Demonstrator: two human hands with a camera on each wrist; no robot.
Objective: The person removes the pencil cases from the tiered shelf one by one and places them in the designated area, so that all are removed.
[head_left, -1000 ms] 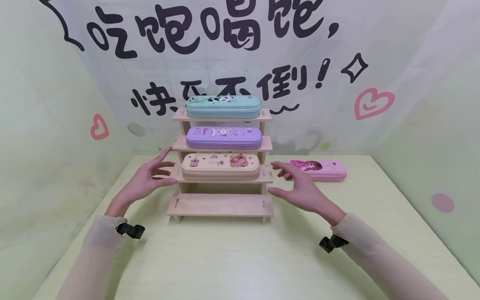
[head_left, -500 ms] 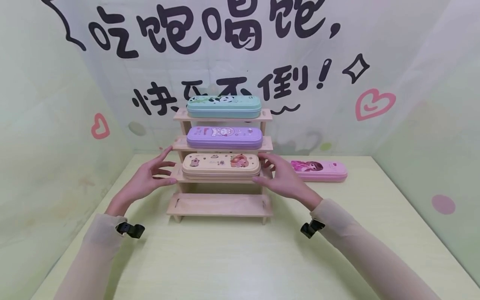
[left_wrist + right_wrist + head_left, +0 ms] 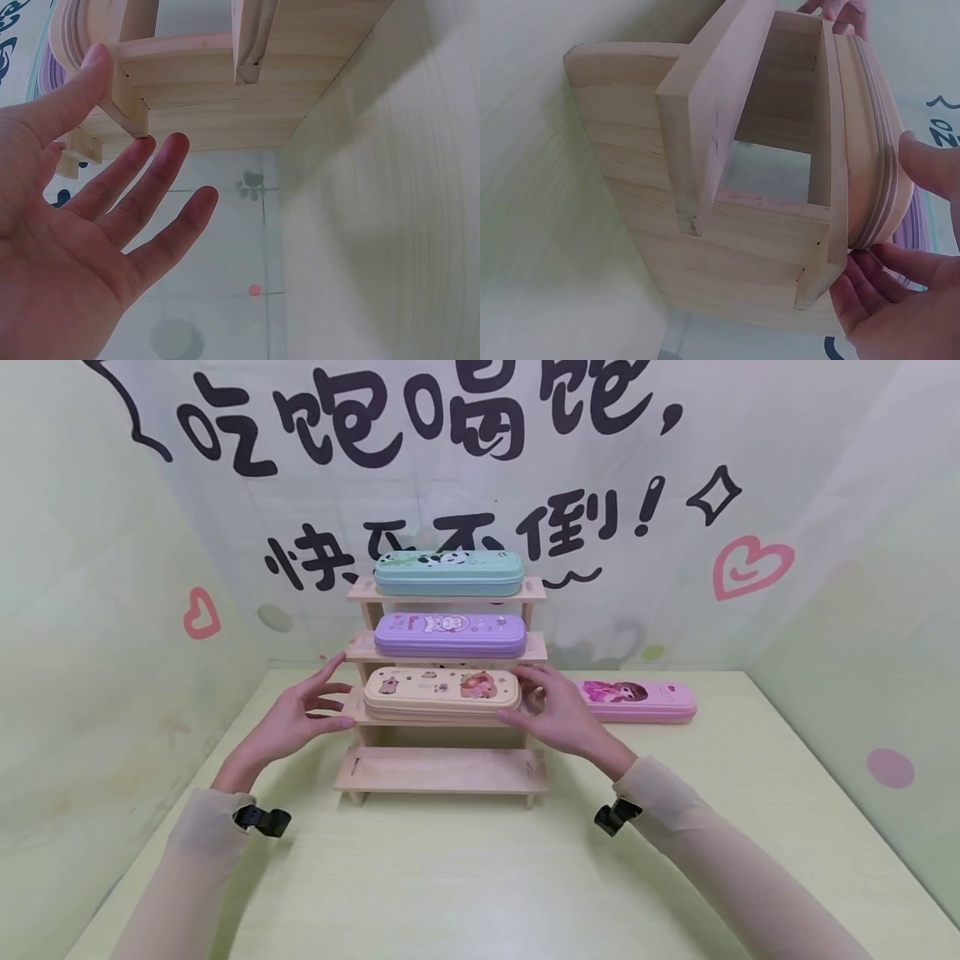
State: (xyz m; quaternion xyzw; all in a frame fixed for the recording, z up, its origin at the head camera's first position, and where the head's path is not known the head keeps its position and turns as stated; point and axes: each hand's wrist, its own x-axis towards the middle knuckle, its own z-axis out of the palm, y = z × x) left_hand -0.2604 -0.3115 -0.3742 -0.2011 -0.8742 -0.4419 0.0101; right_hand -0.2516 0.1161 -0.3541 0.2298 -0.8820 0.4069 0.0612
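A four-tier wooden display stand point(image 3: 450, 770) bears a cream pencil case point(image 3: 420, 691) on its second tier from the bottom. A purple pencil case point(image 3: 450, 635) sits one tier above, and a mint one point(image 3: 450, 577) is at the top. My right hand point(image 3: 562, 718) holds the cream case's right end, thumb at its front and fingers at the end; the right wrist view shows the same case point(image 3: 862, 142) from below. On the left, my left hand point(image 3: 288, 722) touches the stand's side, its fingers point(image 3: 166, 169) extended and holding nothing.
On the table point(image 3: 450, 877), a pink pencil case point(image 3: 660, 700) lies to the right of the stand, behind my right hand. A printed cloth point(image 3: 637, 568) with lettering hangs behind, and pale side walls point(image 3: 885, 652) stand at both sides.
My right hand has moved left from beside the stand to the cream case's right end and taken hold of it. My left hand stays in place.
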